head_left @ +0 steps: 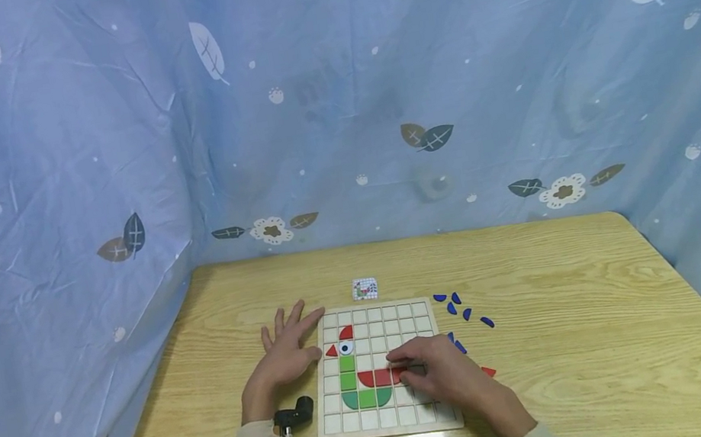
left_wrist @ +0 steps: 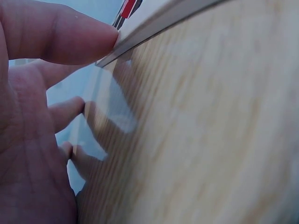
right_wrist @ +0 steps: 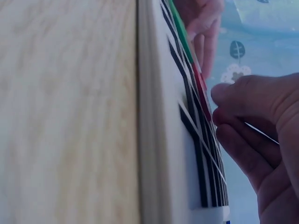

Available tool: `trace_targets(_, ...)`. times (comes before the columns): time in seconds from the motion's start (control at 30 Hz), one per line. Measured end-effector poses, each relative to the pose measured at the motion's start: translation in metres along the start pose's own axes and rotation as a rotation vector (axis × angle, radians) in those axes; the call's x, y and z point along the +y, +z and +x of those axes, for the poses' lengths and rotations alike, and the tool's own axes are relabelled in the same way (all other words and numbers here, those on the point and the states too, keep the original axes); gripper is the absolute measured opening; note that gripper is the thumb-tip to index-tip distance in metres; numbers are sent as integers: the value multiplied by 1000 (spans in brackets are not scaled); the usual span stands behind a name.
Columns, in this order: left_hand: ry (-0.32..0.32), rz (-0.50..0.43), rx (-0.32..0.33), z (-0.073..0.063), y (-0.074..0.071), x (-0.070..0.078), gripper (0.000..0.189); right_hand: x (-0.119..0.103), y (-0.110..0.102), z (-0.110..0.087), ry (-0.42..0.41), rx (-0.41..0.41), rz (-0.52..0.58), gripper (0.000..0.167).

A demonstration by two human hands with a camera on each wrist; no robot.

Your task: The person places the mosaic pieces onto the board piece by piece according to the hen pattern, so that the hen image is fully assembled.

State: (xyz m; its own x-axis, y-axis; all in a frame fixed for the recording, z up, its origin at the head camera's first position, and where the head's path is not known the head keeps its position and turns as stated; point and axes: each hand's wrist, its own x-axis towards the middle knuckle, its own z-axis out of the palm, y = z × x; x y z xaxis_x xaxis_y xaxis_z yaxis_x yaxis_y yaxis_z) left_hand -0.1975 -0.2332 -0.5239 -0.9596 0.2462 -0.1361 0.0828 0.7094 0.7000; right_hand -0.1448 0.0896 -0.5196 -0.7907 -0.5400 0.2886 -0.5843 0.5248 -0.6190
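A wooden grid board (head_left: pixel 360 424) lies on the table, bearing a bird-like figure of flat pieces. The figure has a round eye piece (head_left: pixel 345 348), a red triangle (head_left: pixel 331 351), green squares (head_left: pixel 348 381), dark green rounded pieces (head_left: pixel 384 396) and a red row (head_left: pixel 383 378). My right hand (head_left: pixel 446 371) pinches a red piece (head_left: pixel 398 376) at that row's right end; the fingers partly hide it. My left hand (head_left: pixel 286 353) touches the board's left edge with fingers spread. In the left wrist view, the left thumb (left_wrist: pixel 70 37) meets the board's side.
A small picture card (head_left: pixel 365 289) lies beyond the board. Several blue rounded pieces (head_left: pixel 467 314) are scattered to the right of the board. Another red piece (head_left: pixel 489 371) shows beside my right hand. A blue patterned curtain (head_left: pixel 330 98) hangs behind the table (head_left: pixel 586 334).
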Motion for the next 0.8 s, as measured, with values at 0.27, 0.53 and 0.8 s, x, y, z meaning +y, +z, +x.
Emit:
trace_targets(0.27,0,-5,-1,0,0,0,82,6,-19,-15,67,35,72,29)
trace_targets(0.53,5,-4,-9,1,1,0,82,29,-51,-51,133,114,15,33)
trace_targets(0.8,7,5,-11,0,0,1,82,42,-74,-86,223,148,-69,34)
